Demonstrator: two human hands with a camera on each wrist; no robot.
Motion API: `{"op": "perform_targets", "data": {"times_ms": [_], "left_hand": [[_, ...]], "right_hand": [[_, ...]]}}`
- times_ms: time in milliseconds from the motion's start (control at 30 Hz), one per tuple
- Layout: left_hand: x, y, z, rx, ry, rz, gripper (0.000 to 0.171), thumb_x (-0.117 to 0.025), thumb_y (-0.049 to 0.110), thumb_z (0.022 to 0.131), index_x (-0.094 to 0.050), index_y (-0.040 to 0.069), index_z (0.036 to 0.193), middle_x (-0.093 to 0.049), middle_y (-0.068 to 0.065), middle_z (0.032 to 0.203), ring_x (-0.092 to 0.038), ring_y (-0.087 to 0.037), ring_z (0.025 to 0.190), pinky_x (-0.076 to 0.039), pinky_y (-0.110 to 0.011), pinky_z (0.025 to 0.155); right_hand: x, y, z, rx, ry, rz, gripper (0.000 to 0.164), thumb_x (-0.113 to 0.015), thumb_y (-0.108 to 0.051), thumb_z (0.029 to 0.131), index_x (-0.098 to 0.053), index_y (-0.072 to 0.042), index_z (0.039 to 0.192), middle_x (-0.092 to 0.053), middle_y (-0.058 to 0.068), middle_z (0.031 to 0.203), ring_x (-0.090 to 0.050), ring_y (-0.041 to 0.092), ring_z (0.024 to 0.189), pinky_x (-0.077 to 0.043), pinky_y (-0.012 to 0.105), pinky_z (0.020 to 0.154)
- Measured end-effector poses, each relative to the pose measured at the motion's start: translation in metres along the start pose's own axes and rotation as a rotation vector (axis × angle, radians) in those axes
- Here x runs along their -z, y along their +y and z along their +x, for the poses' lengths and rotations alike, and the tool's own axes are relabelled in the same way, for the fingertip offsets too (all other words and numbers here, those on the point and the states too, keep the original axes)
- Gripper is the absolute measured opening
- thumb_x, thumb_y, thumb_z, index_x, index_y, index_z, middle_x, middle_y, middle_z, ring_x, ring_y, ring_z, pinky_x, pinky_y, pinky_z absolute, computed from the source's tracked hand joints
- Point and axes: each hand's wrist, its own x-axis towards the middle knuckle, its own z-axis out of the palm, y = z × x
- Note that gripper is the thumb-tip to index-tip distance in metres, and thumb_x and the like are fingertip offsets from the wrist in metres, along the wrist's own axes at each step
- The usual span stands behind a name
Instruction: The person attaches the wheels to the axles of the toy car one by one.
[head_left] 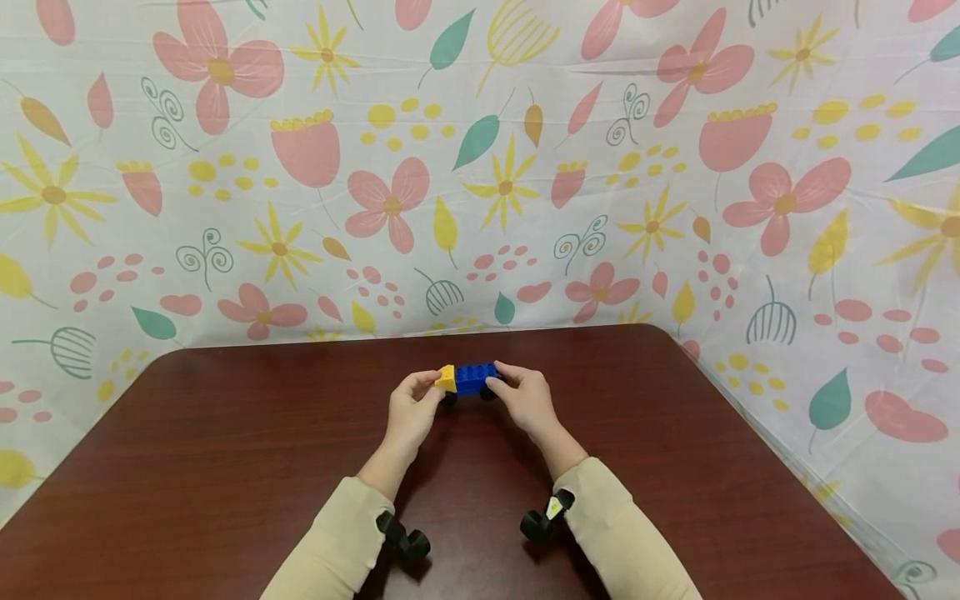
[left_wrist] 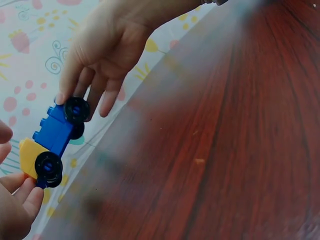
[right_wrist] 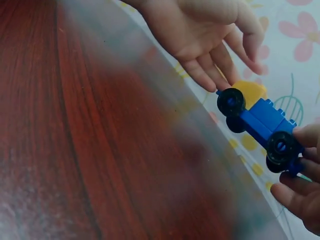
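Note:
A small toy car (head_left: 475, 379) made of building blocks is held between both hands over the far part of the table. It has a blue studded body (right_wrist: 267, 116), black wheels (left_wrist: 49, 168) and a yellow sloped block (head_left: 446, 379) at its left end. My left hand (head_left: 411, 414) holds the yellow end with its fingertips; in the left wrist view one upper digit of this left hand (left_wrist: 15, 207) stands slightly off the yellow block. The right hand (head_left: 531, 404) grips the blue end by the rear wheels, as the right wrist view shows of the right hand (right_wrist: 302, 200).
Below lies a dark reddish-brown wooden table (head_left: 262, 450) with rounded far corners. A white cloth (head_left: 450, 200) printed with flowers and leaves hangs behind it and along the right side. Black wrist cameras (head_left: 405, 542) are strapped at both beige sleeves (head_left: 611, 517).

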Motion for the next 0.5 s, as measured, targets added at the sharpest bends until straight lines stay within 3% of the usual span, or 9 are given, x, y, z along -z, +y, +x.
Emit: {"op": "perform_targets", "data": {"times_ms": [233,500], "left_hand": [[0.0003,-0.0014,-0.0011,-0.002,-0.023,0.072,0.026,-0.055,0.005,0.088,-0.064,0.003,0.112,-0.060,-0.015,0.122,-0.055,-0.025,0.112,-0.049,-0.031,0.088],[0.0014,-0.0067,-0.0026,0.004,-0.036,0.087,0.026,-0.054,0.006,0.090,-0.063,0.003,0.114,-0.060,-0.015,0.123,-0.054,-0.026,0.113,-0.047,-0.032,0.088]], "right_hand": [[0.0008,0.0033,-0.0027,-0.061,-0.073,-0.023,0.045,-0.063,-0.020,0.090,-0.055,-0.005,0.132,-0.054,0.013,0.136,-0.043,0.029,0.132,-0.040,0.046,0.104],[-0.0014,0.0079,-0.0038,-0.081,-0.099,-0.044,0.045,-0.061,-0.018,0.090,-0.054,-0.005,0.133,-0.052,0.014,0.138,-0.044,0.028,0.131,-0.045,0.044,0.099]]}}
